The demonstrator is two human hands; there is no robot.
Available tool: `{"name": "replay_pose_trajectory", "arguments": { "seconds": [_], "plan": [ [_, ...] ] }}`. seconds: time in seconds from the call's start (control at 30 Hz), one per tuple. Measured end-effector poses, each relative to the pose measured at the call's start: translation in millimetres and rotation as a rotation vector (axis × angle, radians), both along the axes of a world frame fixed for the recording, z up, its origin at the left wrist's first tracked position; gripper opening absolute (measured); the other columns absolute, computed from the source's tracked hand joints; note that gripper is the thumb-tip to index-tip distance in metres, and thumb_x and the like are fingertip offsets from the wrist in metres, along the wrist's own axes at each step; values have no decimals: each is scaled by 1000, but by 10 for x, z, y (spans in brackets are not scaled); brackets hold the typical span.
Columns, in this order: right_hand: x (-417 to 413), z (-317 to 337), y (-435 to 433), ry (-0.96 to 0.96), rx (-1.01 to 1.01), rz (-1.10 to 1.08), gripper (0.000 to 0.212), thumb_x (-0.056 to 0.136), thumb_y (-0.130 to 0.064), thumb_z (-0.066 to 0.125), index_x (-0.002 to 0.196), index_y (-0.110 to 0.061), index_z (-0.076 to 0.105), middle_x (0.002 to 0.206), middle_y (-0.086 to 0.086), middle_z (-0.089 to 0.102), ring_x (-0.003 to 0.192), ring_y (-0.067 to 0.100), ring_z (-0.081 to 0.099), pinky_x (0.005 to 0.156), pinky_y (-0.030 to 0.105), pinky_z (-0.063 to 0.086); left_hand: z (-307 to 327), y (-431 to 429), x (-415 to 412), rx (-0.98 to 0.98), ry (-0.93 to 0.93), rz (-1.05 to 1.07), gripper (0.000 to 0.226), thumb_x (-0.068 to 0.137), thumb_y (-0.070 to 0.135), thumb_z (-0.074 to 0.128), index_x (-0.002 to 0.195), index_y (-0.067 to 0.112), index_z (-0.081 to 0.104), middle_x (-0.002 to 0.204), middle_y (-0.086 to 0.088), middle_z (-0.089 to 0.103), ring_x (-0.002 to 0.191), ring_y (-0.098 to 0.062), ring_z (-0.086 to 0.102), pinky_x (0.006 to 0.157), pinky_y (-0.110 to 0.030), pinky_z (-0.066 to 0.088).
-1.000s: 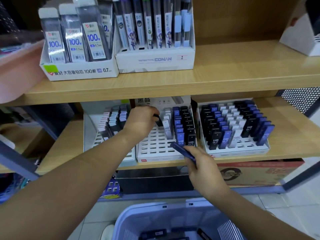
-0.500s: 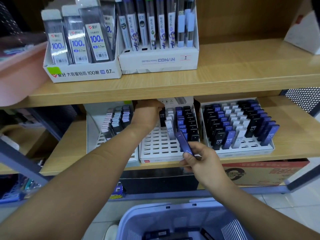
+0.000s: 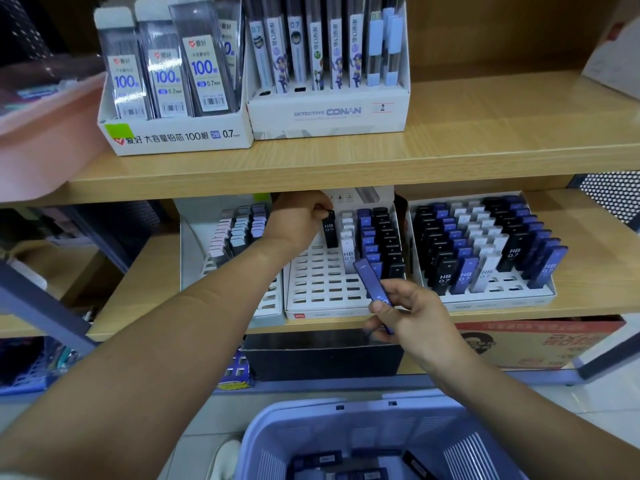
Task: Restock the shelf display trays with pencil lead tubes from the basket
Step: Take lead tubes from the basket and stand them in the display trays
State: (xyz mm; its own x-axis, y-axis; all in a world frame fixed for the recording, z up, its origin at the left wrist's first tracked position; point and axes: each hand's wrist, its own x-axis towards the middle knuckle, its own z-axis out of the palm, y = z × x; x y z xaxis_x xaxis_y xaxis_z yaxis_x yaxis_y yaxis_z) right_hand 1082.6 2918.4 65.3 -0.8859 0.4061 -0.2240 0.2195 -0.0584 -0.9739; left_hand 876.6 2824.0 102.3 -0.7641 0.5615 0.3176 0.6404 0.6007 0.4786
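The left hand (image 3: 298,220) pinches a black HB 0.5 tube (image 3: 330,229) standing upright at the rear of the middle tray (image 3: 320,299). The right hand (image 3: 414,318) pinches a slim blue tube (image 3: 370,280), tilted over the tray's front.

A person's two arms, seen from a head-worn camera: the left forearm (image 3: 145,341) and right forearm (image 3: 519,403) are bare from the wrist to the frame's edge. The left hand (image 3: 298,220) and right hand (image 3: 412,317) are bare too, the fingers (image 3: 403,289) slim, the right thumbnail short and plain. A thin pale strip (image 3: 12,476) at the lower left corner is too slight to identify. Below shows the rounded toe of an off-white shoe (image 3: 227,459).
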Motion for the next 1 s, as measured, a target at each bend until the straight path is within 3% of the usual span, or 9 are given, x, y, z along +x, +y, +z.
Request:
{"name": "replay_pose_trajectory", "arguments": {
  "seconds": [0.17,0.3,0.4,0.47,0.57,0.63,0.77,0.9,1.0],
  "plan": [
    [15,-19,-12,-52,-8,8,29,95,-4,59,124,-9,59,104,5,64,70,14,72,66,28,59,-65,37,34,-77,49,29,23,93,2,53,108,6,70,112,-9,67,96,-16,58,76,-5,27],
    [7,1,-27,-47,-26,9,28,94,-3,60,121,-9,60,98,8,65,70,17,71,68,31,60,-69,54,34,-185,120,11,30,93,1,49,117,9,67,123,-10,61,111,-24,56,84,-10,30],
    [-2,58,-37,-26,-130,-6,22,93,-3,60,109,-18,60,90,9,67,68,20,70,66,31,60,-36,29,90,-187,97,24,32,94,1,47,118,11,66,124,-10,60,110,-25,56,90,-19,38],
    [-22,93,-32,-20,-191,-15,21,93,-3,61,111,-14,61,86,7,69,68,20,70,63,29,58,32,-3,162,-104,-34,57,29,96,7,46,115,15,67,123,-5,62,107,-20,57,86,-15,38],
    [-68,115,-35,-35,-239,-32,23,95,-5,59,116,-11,60,77,4,71,64,15,67,60,27,55,216,-85,267,57,-489,27,22,92,7,52,94,19,70,108,-4,69,88,-13,63,81,-23,54],
    [-82,128,-52,-46,-233,-24,24,96,-5,57,119,-10,60,73,3,70,62,13,63,58,24,51,335,-208,390,12,-705,-59,18,91,7,59,95,20,70,101,-4,71,83,-11,66,74,-22,57],
    [-107,177,-108,-50,-205,13,21,94,-3,61,113,-12,64,73,3,70,57,9,60,53,20,47,323,-483,555,8,-869,-179,21,92,17,60,111,21,68,97,-3,72,81,-12,68,73,-21,56],
    [-103,257,-116,-9,-177,-20,14,88,-2,68,101,-6,65,74,9,72,55,11,63,49,18,46,296,-658,584,124,-935,-158,18,87,6,64,104,8,69,87,-14,72,67,-11,68,68,-21,58],
    [-91,278,-95,35,-202,-71,6,85,-4,72,90,-4,68,67,5,66,54,10,56,50,19,43,274,-730,629,-1,-1010,-186,16,85,2,66,100,5,66,89,-15,73,73,-17,71,69,-24,58]
  ]
}}
